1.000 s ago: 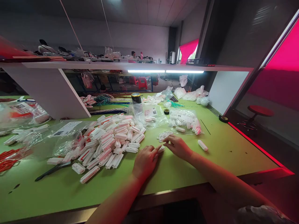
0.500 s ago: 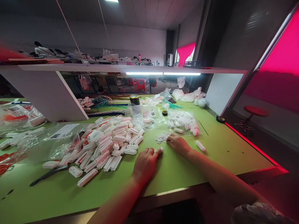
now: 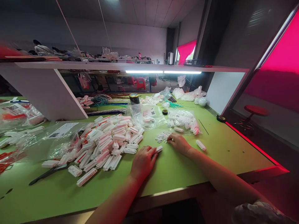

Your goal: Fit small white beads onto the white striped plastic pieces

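My left hand (image 3: 144, 160) rests on the green table, closed on a short white plastic housing (image 3: 159, 149) that sticks out past its thumb and forefinger. To its right, my right hand (image 3: 177, 143) has its fingertips pinched at the edge of a small heap of tiny white pieces (image 3: 163, 136). Whatever lies between those fingertips is too small to make out. Beside my left hand spreads a large pile of white plastic housings (image 3: 107, 140), some with red or pink parts. A single housing (image 3: 201, 145) lies to the right of my right hand.
Scissors (image 3: 46, 175) lie at the left, near a clear labelled bag (image 3: 62, 130). Behind my hands are a bag of housings (image 3: 184, 119), a black tape roll (image 3: 164, 112) and a large dark roll (image 3: 134, 98). A white shelf (image 3: 149, 66) spans the table above wire bundles (image 3: 101, 100).
My right hand has moved away from the housing in my left hand to the edge of the heap of tiny pieces. My left hand keeps hold of the housing. The view has shifted slightly.
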Available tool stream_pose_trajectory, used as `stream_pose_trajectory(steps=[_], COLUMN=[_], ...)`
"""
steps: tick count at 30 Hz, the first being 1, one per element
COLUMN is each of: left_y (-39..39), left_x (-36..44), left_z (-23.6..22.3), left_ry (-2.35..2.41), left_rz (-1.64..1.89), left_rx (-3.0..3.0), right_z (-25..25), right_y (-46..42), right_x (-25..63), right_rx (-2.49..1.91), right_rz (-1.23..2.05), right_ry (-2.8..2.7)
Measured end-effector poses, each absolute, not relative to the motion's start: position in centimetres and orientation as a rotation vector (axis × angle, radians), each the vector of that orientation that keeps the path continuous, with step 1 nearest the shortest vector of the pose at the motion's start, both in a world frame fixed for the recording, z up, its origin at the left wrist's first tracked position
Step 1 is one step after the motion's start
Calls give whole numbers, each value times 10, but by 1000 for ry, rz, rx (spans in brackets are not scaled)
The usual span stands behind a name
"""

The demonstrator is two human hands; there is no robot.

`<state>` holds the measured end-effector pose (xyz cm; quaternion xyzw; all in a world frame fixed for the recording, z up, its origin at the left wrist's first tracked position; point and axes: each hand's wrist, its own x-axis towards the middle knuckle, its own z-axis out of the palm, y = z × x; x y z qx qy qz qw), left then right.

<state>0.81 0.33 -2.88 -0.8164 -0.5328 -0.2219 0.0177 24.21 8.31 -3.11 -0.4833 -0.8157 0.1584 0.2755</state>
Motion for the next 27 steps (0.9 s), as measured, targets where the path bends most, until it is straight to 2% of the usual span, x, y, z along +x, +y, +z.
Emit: stream_pose_trajectory(steps=[27], left_y=[4], left_x=[9], left_z=[-26], left_ry=[-1733], left_rz=[-735], left_rx=[-2563], right_z=[-23], right_y=[78], right_x=[238], right_rx=[-1280], right_rz=[514], right_ry=[-2221])
